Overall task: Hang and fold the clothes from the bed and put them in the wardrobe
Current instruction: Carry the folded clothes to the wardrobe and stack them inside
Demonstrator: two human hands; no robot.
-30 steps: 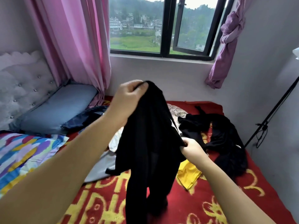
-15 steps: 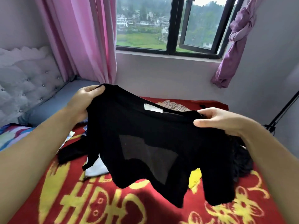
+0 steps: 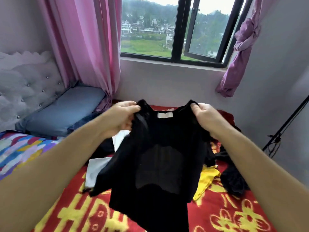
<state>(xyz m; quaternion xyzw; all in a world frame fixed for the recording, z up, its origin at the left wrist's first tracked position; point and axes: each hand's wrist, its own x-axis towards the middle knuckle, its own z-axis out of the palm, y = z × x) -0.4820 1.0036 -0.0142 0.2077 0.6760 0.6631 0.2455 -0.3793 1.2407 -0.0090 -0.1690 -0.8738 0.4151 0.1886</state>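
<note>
Left hand (image 3: pixel 124 115): fingers closed on the left shoulder of the black top (image 3: pixel 157 163), at centre frame. Right hand (image 3: pixel 204 117): fingers closed on the right shoulder of the same garment. The top hangs between the two hands, held up above the bed (image 3: pixel 234 215), collar uppermost with a pale label (image 3: pixel 165 115) showing at the neck. Its lower hem drops toward the bottom of the frame; whether it touches the bedcover cannot be told. One sleeve trails at lower left of the garment.

Remaining clothes lie on the bed behind and beside it: a white piece (image 3: pixel 96 171) at centre left, a yellow piece (image 3: pixel 206 181) at centre right, dark clothing (image 3: pixel 232 180) further right. A blue pillow (image 3: pixel 65 111) sits at middle left. The wardrobe is not in view, and no hanger is visible.

Assessment: the garment appears to be spread out ready for hanging or folding; the task looks to be at an early stage, given the pile left.

Risks noted:
- The fabric is thin and partly sheer at the middle; a pull outward by both hands could stretch the neckline.
- Each grip takes only a small pinch of cloth, so a shake could let one shoulder slip and the top collapse onto the pile.
- If laid down here for folding, it would land on the other clothes, giving an uneven fold.
</note>
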